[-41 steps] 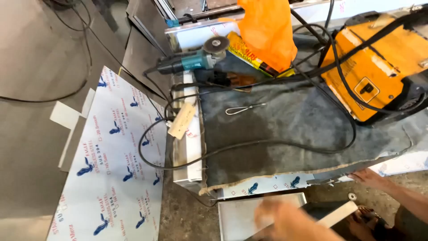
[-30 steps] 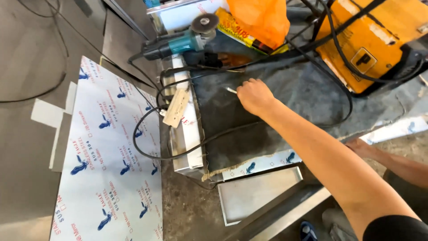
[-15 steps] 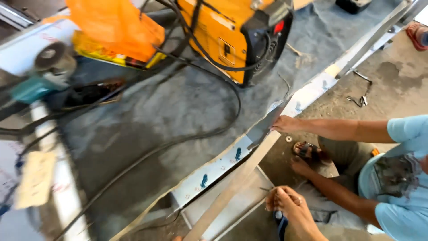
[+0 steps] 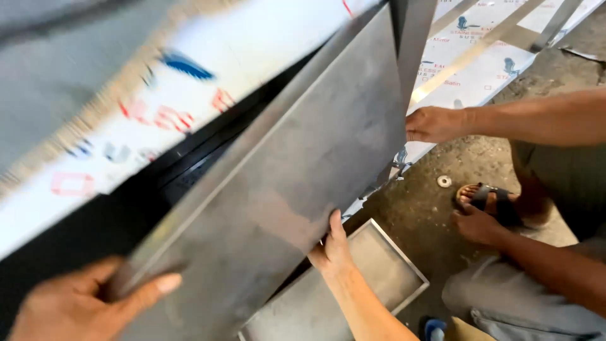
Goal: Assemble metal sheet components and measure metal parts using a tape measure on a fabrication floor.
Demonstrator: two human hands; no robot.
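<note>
A large grey metal sheet [image 4: 297,170] is tilted up and fills the middle of the head view. My left hand [image 4: 88,303] grips its near lower corner, thumb on the face. Further right along the lower edge, my right hand [image 4: 331,247] is pressed flat with fingers up. Another person, crouched at the right, holds the sheet's far edge with one hand [image 4: 434,124]. Their other hand [image 4: 476,225] rests low beside a sandalled foot [image 4: 489,197].
A shallow metal tray [image 4: 385,271] lies on the concrete floor under the sheet. White film-covered sheets with blue print [image 4: 486,76] and metal strips [image 4: 470,53] lie at top right. A blurred white printed panel [image 4: 126,126] runs along the left. A small washer [image 4: 444,181] lies on the floor.
The view swung away from the cloth-covered bench with the welder and grinder. My right hand left the bench; both my hands now hold the tilted metal sheet, and the other person grips its far edge.
</note>
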